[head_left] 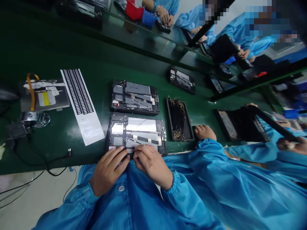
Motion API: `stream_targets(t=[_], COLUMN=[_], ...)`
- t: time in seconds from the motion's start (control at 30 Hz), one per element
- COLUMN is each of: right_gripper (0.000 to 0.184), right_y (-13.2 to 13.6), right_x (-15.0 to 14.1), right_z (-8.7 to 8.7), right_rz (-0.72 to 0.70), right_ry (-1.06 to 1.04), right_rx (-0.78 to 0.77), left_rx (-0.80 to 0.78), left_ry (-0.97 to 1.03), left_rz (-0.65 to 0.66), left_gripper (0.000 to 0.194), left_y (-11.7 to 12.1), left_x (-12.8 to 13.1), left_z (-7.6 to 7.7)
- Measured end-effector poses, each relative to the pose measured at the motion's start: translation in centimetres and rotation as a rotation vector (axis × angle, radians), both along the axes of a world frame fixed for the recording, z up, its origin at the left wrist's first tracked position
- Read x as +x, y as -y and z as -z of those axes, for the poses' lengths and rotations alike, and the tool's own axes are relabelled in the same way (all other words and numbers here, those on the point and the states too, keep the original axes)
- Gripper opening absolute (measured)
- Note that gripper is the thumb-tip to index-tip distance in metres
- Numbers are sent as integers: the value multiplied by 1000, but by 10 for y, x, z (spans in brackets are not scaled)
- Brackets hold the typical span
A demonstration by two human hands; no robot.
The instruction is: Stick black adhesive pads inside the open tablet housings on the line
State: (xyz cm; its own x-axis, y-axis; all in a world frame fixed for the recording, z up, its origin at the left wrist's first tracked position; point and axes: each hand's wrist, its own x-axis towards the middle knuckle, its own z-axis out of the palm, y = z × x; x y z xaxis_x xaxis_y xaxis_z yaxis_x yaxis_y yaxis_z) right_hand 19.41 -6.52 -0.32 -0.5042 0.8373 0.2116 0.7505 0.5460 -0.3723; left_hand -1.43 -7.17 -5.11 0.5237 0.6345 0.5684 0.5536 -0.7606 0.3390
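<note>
An opened tablet [141, 124] lies at the table's near edge, its silvery battery panels and inner parts bare. My left hand [109, 171] rests at its near side, fingers stretched out and fingertips on the frame's edge. Beside it my right hand [152, 164] is curled, its fingers drawn together over the same edge. Whatever those fingers pinch, if anything, is hidden under them. A thin dark wire crosses the tablet's panels above my fingers. Just behind lies a second opened tablet [135, 97], with a small reddish-orange light at its left.
On the right is a black tray [169, 119] of thin wires with gold-coloured ends; a co-worker's hand [205, 132] lies near it. Left are a label sheet [91, 129], a flat panel with an orange ribbon [59, 100] and a cable plug [69, 152]. Another opened tablet [182, 80] sits farther back.
</note>
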Motion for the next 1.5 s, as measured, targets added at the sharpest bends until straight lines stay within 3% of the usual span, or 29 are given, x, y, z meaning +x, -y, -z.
stream_targets(t=[0.67, 0.93, 1.13, 1.5], right_gripper=[10, 14, 11, 6], right_y=[-1, 10, 12, 10], right_x=[-1, 20, 16, 16], right_z=[2, 7, 15, 17], right_rz=[24, 73, 97, 92], right_ry=[-19, -327, -301, -286], right_rx=[-28, -160, -120, -133], left_rx=[-35, -114, -206, -216], left_ry=[-26, 21, 70, 99], left_rz=[-12, -94, -126, -108], left_gripper=[27, 16, 6, 6], left_y=[-4, -7, -14, -14], left_x=[2, 14, 22, 20], left_z=[0, -11, -20, -16])
